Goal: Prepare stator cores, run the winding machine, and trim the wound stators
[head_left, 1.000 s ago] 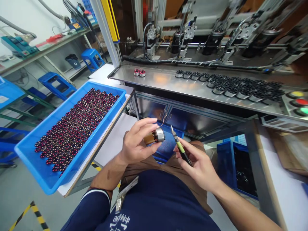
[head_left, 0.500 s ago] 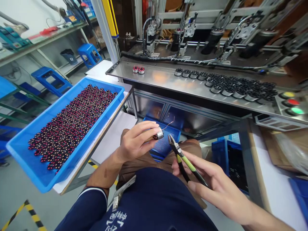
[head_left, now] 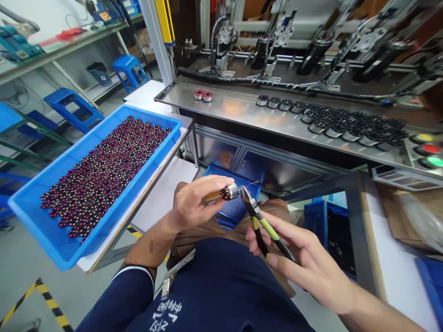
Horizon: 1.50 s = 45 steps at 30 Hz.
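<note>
My left hand (head_left: 195, 203) grips a small round motor stator (head_left: 230, 191) between thumb and fingers, above my lap. Thin copper wire ends (head_left: 249, 184) stick out from the stator to the right. In my right hand (head_left: 294, 249) is a pair of diagonal cutters (head_left: 258, 214) with green and black handles. The cutters' jaws point up and to the left, close beside the wire; whether they touch it I cannot tell. Below the hands sits a blue bin (head_left: 258, 190) with small bits in it.
To the left, a blue tray (head_left: 44, 237) holds a great many wound stators. Two red stators (head_left: 203, 95) and several black ones (head_left: 332, 122) stand on the metal machine shelf (head_left: 235, 103). Lit push buttons (head_left: 429, 148) are at the right, beside the shelf end.
My left hand has turned the stator, so the wires now point right, beside the cutters' jaws. The cutters have shifted slightly. The whole view has tilted a little.
</note>
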Motion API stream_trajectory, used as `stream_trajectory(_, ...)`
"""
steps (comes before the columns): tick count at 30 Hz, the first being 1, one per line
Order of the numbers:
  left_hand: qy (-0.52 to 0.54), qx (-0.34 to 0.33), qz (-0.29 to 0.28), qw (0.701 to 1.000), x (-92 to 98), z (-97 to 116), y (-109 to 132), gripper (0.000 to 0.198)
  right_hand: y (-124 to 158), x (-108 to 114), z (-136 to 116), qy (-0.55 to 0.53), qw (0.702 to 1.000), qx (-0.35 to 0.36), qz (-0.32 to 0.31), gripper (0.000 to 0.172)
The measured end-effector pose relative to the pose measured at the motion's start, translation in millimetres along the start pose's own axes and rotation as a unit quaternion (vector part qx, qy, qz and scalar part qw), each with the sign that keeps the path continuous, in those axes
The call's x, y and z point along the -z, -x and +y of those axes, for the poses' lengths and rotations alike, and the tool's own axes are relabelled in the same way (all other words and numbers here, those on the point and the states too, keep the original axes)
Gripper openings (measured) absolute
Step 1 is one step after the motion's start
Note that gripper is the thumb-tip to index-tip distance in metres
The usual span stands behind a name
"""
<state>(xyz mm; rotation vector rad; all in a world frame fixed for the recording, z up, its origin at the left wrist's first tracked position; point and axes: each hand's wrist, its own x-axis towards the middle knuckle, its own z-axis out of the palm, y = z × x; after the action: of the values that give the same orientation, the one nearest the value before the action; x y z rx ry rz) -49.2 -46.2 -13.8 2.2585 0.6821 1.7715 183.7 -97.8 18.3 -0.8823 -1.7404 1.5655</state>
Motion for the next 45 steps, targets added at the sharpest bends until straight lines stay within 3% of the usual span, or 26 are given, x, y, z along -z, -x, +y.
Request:
stream_trajectory(28, -0.001, 0.029, -0.023, 0.999, 5.1, 5, 2, 0.071, -3, -2, 4, -0.006, 1.000, -0.026, 0.012, 0.050)
stream_trajectory(31, -0.017, 0.019, -0.026, 0.999, 3.9, 3, 2, 0.070, -3, -3, 6, 0.012, 0.999, -0.017, 0.040, 0.045)
stream_trajectory(36, -0.082, -0.018, -0.027, 0.996, 3.5, 2, 4, 0.057, -4, -1, 10, 0.007, 0.991, -0.039, 0.126, 0.052)
stream_trajectory(40, -0.166, -0.023, -0.041, 0.985, 6.7, 2, 8, 0.046, -1, 1, 13, -0.015, 0.990, -0.065, 0.128, 0.052)
stream_trajectory(45, -0.188, -0.030, -0.044, 0.981, 8.0, 1, 12, 0.048, 3, 2, 19, -0.030, 0.987, -0.076, 0.140, 0.053)
